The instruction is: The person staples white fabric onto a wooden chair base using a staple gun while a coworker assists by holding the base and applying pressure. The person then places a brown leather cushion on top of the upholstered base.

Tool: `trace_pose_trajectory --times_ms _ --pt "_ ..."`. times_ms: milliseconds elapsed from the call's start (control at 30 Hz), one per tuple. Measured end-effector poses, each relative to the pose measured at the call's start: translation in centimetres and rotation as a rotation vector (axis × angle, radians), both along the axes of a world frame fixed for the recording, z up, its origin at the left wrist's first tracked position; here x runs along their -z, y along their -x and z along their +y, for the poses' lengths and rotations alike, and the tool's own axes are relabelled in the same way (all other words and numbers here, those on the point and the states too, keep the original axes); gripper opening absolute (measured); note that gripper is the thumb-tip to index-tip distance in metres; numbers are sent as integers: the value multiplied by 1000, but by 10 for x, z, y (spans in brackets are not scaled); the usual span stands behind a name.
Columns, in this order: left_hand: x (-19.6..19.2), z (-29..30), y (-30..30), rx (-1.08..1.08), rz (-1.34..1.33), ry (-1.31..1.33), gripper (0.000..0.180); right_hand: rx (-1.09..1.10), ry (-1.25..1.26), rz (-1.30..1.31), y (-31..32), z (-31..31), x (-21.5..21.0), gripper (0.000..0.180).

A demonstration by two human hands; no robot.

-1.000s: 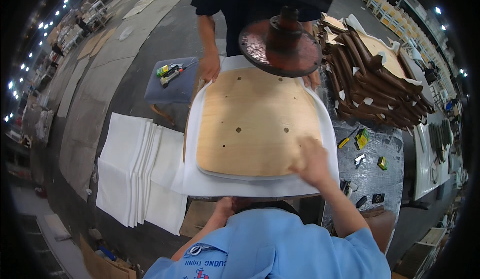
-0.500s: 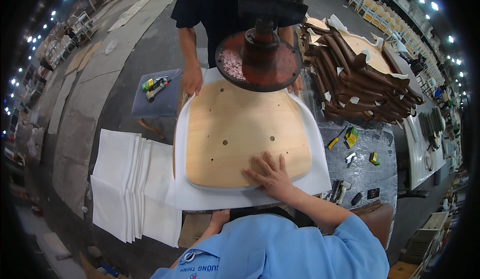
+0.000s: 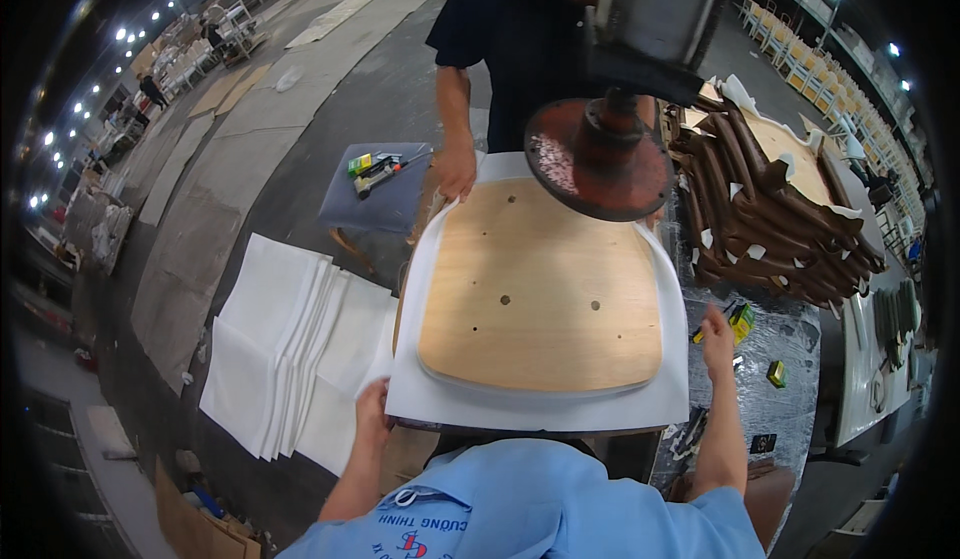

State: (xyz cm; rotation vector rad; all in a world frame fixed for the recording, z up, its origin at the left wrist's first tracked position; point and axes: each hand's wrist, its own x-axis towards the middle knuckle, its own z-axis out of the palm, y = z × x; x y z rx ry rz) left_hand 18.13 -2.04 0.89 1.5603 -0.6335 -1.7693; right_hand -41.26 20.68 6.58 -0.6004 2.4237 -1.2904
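A pale wooden seat panel (image 3: 545, 269) with several holes lies on a white padding sheet (image 3: 520, 409), whose border shows around it. My left hand (image 3: 373, 414) is at the sheet's near left edge, its fingers curled against that edge. My right hand (image 3: 717, 347) is raised just right of the sheet, slightly blurred, above the side table. Its fingers look bent, and what they hold, if anything, is unclear. Over the panel's far right part hangs a round reddish press plate (image 3: 600, 159). A co-worker's hand (image 3: 456, 171) grips the sheet's far left corner.
White folded sheets (image 3: 275, 349) are stacked at left. Beyond them, a blue-grey padded stool (image 3: 375, 199) carries tools and a small box. Brown covers (image 3: 770, 209) are piled at right. A small green-yellow box (image 3: 777, 374) and other small items rest on the film-covered side table (image 3: 790, 314).
My right hand has lifted off the panel and moved right, past the sheet. My left hand has come up to the sheet's near left edge. The view has shifted.
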Motion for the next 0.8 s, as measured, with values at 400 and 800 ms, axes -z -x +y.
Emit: trace_pose_trajectory --times_ms 400,800 --pt "-24 -116 45 514 -216 223 13 -31 -36 -620 -24 -1 10 22" --pt "-15 -109 95 580 -840 506 37 81 -500 220 -85 -37 16 23"
